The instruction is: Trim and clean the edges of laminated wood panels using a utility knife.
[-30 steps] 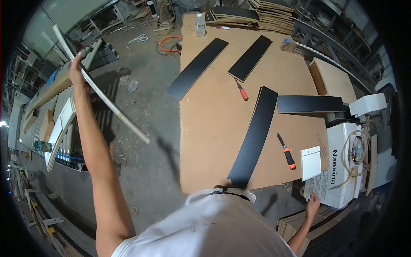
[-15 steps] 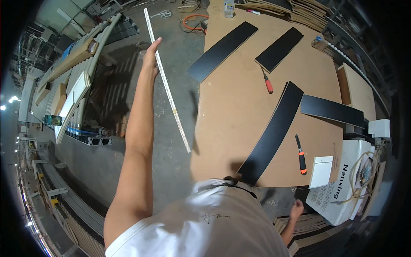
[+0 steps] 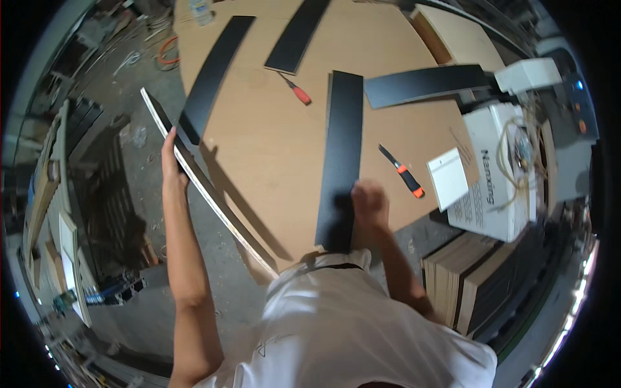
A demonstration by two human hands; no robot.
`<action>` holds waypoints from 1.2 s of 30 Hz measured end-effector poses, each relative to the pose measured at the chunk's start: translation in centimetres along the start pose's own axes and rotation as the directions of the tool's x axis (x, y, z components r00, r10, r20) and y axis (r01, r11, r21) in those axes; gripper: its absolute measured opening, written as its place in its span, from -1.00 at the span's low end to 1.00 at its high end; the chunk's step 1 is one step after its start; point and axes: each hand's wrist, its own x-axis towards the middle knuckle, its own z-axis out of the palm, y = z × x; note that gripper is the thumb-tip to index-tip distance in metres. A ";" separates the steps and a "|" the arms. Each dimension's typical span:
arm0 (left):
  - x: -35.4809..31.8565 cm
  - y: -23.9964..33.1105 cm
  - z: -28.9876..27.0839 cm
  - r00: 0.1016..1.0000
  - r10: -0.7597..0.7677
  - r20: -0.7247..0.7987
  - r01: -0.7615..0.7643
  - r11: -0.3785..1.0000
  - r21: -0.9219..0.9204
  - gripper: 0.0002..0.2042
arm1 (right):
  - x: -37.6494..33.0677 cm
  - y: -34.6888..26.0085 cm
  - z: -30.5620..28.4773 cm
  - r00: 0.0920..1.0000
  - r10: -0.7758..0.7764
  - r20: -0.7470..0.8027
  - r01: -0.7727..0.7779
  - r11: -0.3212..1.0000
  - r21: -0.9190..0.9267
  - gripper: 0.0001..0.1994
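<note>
My left hand [image 3: 172,165] is closed around a long, narrow board [image 3: 202,183]. The board is held on edge and tilted beside the table's left side, its pale edge up and its face dark. Its lower end is near my shirt. My right hand [image 3: 372,204], smeared by motion, is over the table by the right edge of a long black board [image 3: 343,142]. I cannot make out its fingers. Right of that board lies a knife [image 3: 411,181] with a black and orange handle. A red-handled tool [image 3: 301,95] with a thin shaft lies farther off.
More black boards [image 3: 220,77] lie on the brown table [image 3: 259,155]. A small white panel [image 3: 447,178] is at its right edge, near a white box [image 3: 485,213] with a coiled cord. Stacked boards [image 3: 453,265] stand at lower right, and a rack [image 3: 48,194] stands at left.
My view has turned right. The held board has come to the table's left edge, now showing some of its dark face. My right hand has risen from beside my body to above the table.
</note>
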 end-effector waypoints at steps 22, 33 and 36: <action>-4.1 -10.9 5.8 0.913 0.404 -0.059 -0.246 0.660 0.710 -0.36 | 2.6 -4.9 -1.3 0.633 -0.080 0.770 -0.720 0.305 0.624 -0.64; -5.0 -10.6 6.6 0.905 0.413 -0.104 -0.175 0.583 0.793 -0.39 | 2.4 -14.0 6.3 0.414 -0.250 0.875 0.073 0.967 0.242 -0.75; -4.9 -10.4 6.6 0.913 0.390 -0.122 -0.142 0.584 0.799 -0.42 | 2.3 -16.5 7.0 0.423 -0.300 0.855 0.468 0.880 0.077 -0.67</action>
